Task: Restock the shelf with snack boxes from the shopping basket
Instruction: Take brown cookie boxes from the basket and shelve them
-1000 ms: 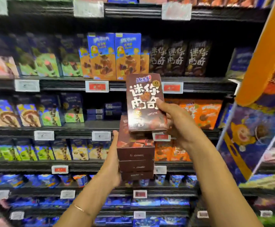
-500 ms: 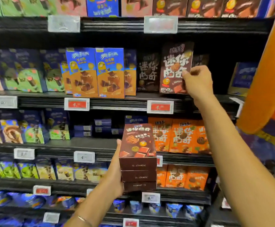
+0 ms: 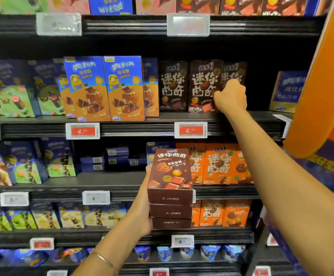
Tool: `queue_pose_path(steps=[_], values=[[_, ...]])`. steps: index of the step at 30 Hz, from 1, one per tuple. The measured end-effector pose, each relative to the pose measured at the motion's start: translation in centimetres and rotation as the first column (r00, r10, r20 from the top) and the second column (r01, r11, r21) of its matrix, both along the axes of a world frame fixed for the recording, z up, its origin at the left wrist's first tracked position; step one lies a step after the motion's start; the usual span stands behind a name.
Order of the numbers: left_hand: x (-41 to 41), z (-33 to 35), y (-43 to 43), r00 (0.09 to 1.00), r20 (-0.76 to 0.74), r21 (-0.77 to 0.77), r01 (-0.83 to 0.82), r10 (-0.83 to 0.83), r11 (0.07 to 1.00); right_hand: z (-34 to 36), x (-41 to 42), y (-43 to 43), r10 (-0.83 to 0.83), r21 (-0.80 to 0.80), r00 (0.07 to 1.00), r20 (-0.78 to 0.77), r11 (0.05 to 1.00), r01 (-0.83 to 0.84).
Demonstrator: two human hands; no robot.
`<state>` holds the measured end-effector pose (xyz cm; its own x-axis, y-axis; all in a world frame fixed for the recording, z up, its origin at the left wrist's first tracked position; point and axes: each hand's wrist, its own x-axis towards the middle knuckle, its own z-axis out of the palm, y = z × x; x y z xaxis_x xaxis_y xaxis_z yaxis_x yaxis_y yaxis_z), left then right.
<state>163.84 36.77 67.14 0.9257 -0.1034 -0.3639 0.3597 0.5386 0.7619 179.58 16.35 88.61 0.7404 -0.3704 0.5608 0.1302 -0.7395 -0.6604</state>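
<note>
Head view, left hand holding 3 boxes

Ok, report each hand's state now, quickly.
Left hand: holds the stack of three brown boxes.
Right hand: grips the brown box standing on the shelf.

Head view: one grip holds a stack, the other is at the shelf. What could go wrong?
1. The stack of three boxes is held from its left side by the left grip; the top box could slide off.
2. The right grip on the shelved brown box could knock the neighbouring box over.
</note>
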Motion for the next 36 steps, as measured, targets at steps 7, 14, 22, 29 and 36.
queue_pose_path(steps=[7, 14, 22, 29, 36], values=[[0.0, 0.6, 0.2, 1.0, -0.004, 0.025, 0.005, -0.005, 1.0, 0.0, 0.9, 0.6, -0.032, -0.039, 0.999, -0.007, 0.999, 0.032], [0.2, 0.7, 0.5, 1.0, 0.008, 0.043, -0.003, 0.003, 0.999, -0.5, 0.3, 0.7, -0.025, -0.091, 0.999, -0.049, 0.996, 0.02], [0.3, 0.9, 1.1, 0.999, 0.034, -0.01, 0.002, -0.002, 1.0, -3.9, -7.9, 1.6, 0.197, 0.107, 0.938, 0.286, 0.966, -0.235], [0.0, 1.0, 1.4, 0.998, 0.064, -0.069, 0.029, -0.025, 0.997, -8.8, -13.8, 3.0, 0.521, 0.402, 0.847, 0.109, 0.756, -0.517], [-1.0, 1.8, 1.1, 0.993, 0.101, -0.103, 0.072, -0.061, 0.992, -11.4, -15.4, 3.3, 0.708, 0.551, 0.633, -0.313, 0.679, -0.486]])
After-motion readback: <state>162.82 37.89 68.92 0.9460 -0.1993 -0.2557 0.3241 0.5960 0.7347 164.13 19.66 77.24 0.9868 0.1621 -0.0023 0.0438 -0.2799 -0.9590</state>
